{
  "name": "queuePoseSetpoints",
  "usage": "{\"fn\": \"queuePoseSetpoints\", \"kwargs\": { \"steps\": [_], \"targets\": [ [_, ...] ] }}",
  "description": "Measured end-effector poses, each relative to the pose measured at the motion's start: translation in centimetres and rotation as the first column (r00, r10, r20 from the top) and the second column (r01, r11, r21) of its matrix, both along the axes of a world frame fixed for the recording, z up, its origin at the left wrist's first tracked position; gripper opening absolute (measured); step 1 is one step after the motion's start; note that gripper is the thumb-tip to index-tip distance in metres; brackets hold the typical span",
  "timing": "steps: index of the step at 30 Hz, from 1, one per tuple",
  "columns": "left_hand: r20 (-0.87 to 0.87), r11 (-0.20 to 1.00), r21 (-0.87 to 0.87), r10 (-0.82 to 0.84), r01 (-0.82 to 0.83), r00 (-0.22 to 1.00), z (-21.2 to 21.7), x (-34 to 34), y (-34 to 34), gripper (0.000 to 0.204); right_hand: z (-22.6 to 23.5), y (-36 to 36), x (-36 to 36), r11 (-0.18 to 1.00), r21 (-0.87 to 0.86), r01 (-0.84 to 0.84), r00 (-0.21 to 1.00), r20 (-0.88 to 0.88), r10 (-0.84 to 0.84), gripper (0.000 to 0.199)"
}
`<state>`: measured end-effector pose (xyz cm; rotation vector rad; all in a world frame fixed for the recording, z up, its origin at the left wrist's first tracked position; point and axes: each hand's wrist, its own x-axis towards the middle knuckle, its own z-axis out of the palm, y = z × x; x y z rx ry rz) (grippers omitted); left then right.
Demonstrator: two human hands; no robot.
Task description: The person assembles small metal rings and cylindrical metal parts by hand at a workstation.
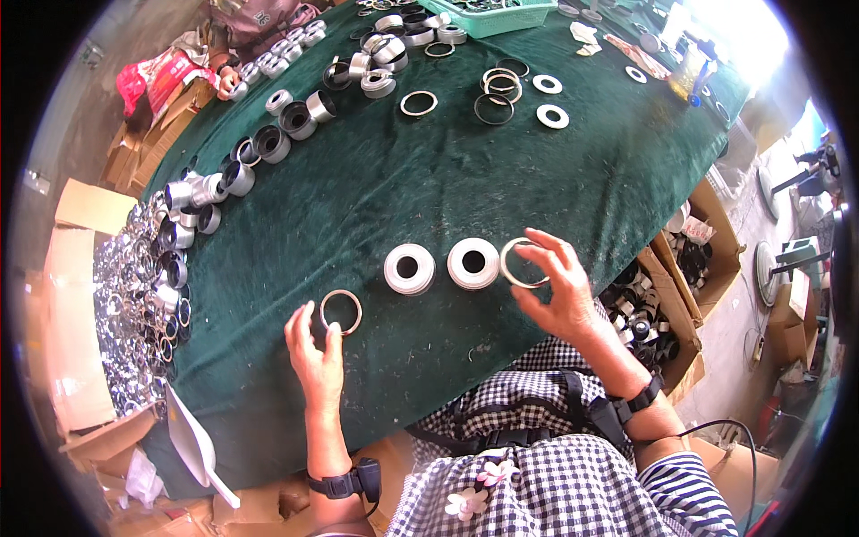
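Two white ring-topped round pieces with dark centre holes stand side by side on the green cloth: the left piece (397,277) and the right piece (461,275). My left hand (317,362) has a thin pale ring (360,319) at its fingertips, the thumb over the ring's lower left edge and the fingers outside it. A similar thin ring (505,270) sits in the grip of my right hand (567,300), between thumb and fingers, close beside the right piece. Contact under the fingertips is partly hidden.
Silver cylindrical parts (270,143) line the left of the table, beside a heap of shiny rings (134,304). Loose rings (419,104) and white washers (552,117) lie farther back, near a green basket (510,20). Boxes of parts (684,345) stand right. Another person's hand (227,82) shows far left.
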<state>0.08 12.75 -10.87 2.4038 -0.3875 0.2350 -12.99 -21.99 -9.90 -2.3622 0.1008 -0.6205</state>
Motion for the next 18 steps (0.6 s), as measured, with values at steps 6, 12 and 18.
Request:
{"fn": "queuePoseSetpoints", "kwargs": {
  "steps": [6, 12, 18],
  "targets": [
    [0.103, 0.973, 0.192, -0.149, 0.127, 0.984, -0.3, 0.0, -2.7, 0.057, -0.6, 3.5, 3.3, 0.988, -0.113, -0.103, 0.995, -0.027, 0.1, 0.056],
    [0.141, 0.98, 0.06, -0.196, 0.189, 0.97, 0.0, 0.9, -3.3, 0.054, -1.8, 4.2, 4.3, 0.979, -0.195, -0.058, 0.998, -0.049, 0.049, 0.052],
    [0.202, 0.928, -0.033, -0.358, 0.371, 0.912, 2.6, 0.8, -10.1, 0.056, -1.9, 4.4, 4.0, 0.988, -0.143, -0.05, 0.999, 0.013, 0.052, 0.049]
  ]
}}
